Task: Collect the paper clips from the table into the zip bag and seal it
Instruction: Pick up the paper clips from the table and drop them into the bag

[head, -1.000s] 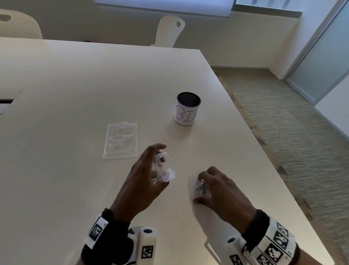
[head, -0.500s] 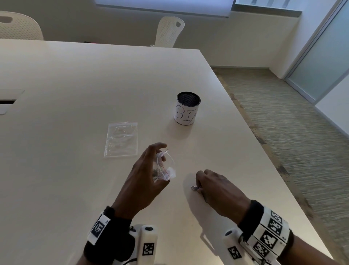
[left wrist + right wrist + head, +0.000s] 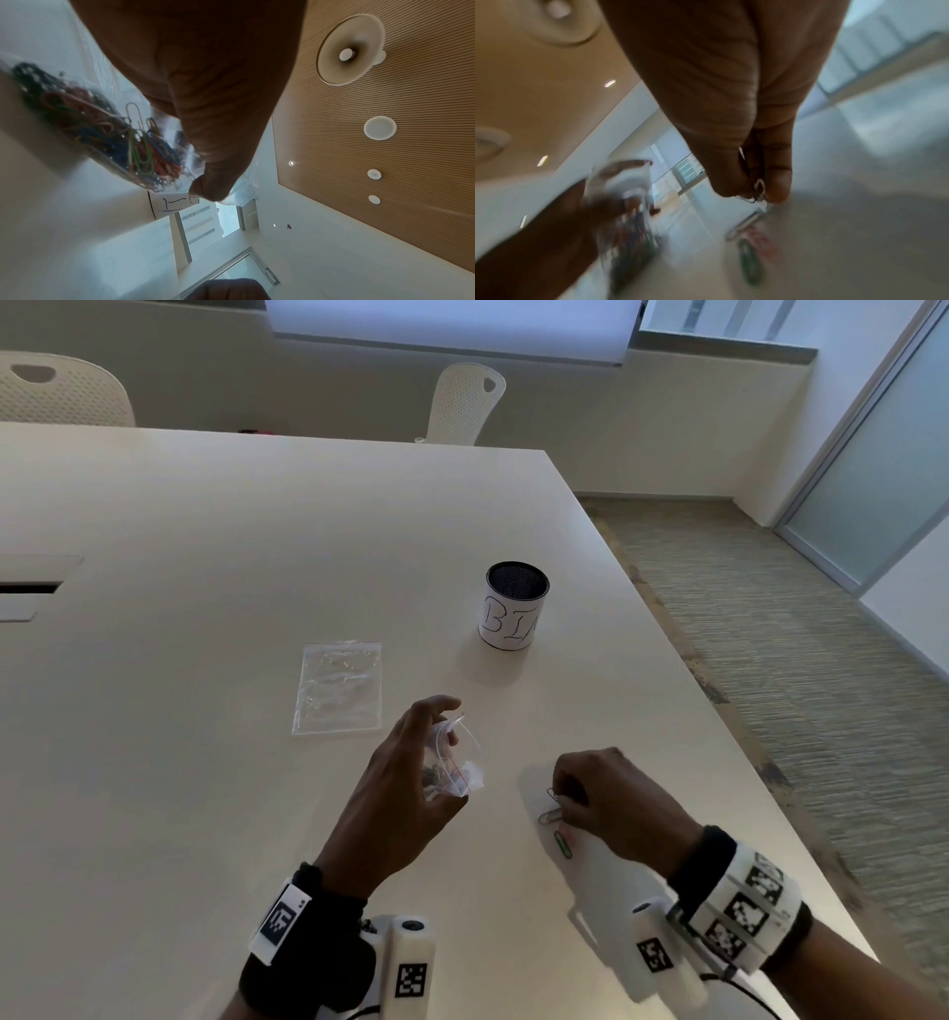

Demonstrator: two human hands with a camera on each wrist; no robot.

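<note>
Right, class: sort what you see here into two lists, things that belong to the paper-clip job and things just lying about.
Part of the job:
zip bag, held in left hand
silver clip, pinched by right hand
loose clips on table

Lying about:
flat spare bag
cup marked BIN
chairs

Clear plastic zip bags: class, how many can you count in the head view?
2. One clear plastic zip bag lies flat on the table; the other, holding paper clips, is held by the left hand.
</note>
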